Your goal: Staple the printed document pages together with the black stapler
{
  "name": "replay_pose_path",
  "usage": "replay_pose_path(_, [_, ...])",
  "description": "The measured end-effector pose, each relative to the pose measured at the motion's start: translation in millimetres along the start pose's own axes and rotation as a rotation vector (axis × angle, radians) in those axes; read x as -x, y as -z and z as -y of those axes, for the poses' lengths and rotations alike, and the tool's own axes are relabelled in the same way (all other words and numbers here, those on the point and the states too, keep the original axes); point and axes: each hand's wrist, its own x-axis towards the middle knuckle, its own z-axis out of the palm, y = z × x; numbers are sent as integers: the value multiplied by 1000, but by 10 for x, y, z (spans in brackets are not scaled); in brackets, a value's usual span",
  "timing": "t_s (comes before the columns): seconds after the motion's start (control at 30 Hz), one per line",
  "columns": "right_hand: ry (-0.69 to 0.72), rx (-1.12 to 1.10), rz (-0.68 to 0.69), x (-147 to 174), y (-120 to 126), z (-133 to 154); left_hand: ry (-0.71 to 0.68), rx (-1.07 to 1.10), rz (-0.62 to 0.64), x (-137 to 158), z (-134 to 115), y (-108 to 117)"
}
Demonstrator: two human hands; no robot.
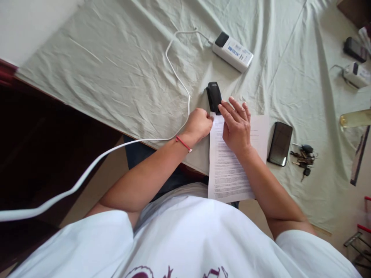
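Printed sheets of paper (pixel 228 173) lie at the table's near edge, their lower end reaching past it toward my shirt. A black stapler (pixel 213 96) sits at the top left corner of the paper, over its edge. My left hand (pixel 198 124) is closed at that corner, the fingers curled against the paper's left edge. Flat on the upper part of the paper rests my right hand (pixel 238 125), fingers stretched out, with the fingertips touching or just beside the stapler's near end. Whether the stapler's jaws grip the paper is hidden.
A white power bank (pixel 233 52) with a white cable (pixel 187 90) lies farther back; the cable runs past my left wrist. To the right are a phone (pixel 279 143) and keys (pixel 304 157). A bottle (pixel 355 118) is at the far right. A pale cloth (pixel 121 77) covers the table.
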Motion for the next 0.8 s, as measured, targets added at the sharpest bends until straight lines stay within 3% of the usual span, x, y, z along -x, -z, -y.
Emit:
replay_pose_path(0.23, [-27, 39, 27, 70, -88, 93, -1, 32, -18, -25, 12, -16])
replay_pose_path(0.43, [-20, 51, 119, 100, -80, 105, 77, 208, 74, 26, 18, 14])
replay_pose_path(0.8, [-30, 35, 178, 152, -91, 130, 159, 281, 105, 24, -29, 26])
